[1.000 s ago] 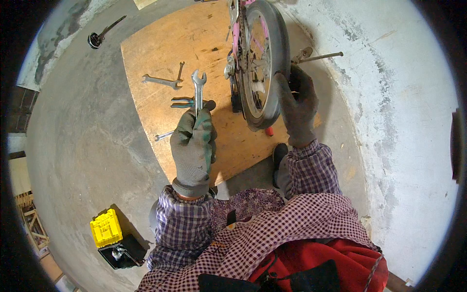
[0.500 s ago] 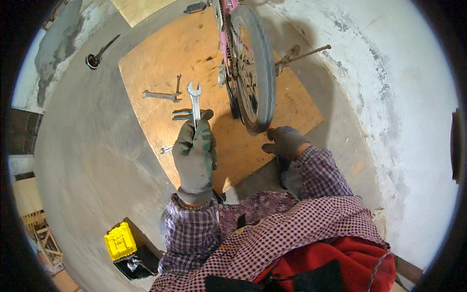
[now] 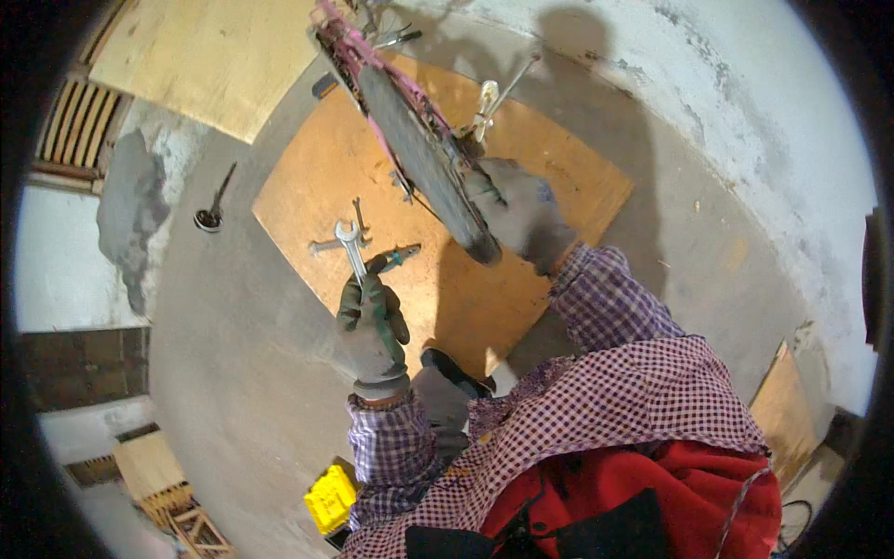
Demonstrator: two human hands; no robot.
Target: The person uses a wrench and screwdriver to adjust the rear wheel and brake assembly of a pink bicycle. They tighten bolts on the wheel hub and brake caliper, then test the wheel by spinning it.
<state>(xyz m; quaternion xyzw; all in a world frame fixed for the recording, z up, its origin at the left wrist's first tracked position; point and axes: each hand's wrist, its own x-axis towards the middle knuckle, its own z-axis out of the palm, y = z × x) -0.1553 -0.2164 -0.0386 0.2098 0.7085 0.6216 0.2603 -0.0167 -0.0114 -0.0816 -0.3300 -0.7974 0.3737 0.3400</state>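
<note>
A silver open-end wrench [image 3: 352,252] points up and away from my gloved left hand [image 3: 374,328], whose fingers are closed round its handle. My right hand [image 3: 527,220], also in a grey glove and smeared by motion, is at the right side of the bicycle's wheel [image 3: 424,154]. Its fingertips are blurred near the hub area, so what they grip, if anything, does not show. The pink bicycle frame [image 3: 346,33] stretches away toward the top. Just beyond my left hand, pliers with teal handles [image 3: 400,256] lie on the orange-brown board [image 3: 307,200].
More wrenches [image 3: 359,216] lie on the board. A dark round-headed tool [image 3: 209,220] rests on the grey floor at left. Near my left forearm stands a yellow box [image 3: 331,498]. A white wall [image 3: 792,140] borders the right side, and a pale panel [image 3: 205,61] is at upper left.
My right hand has moved up from below the wheel to its right side. The wheel now appears slanted, and the whole view has turned. The wrench stays in my left hand.
</note>
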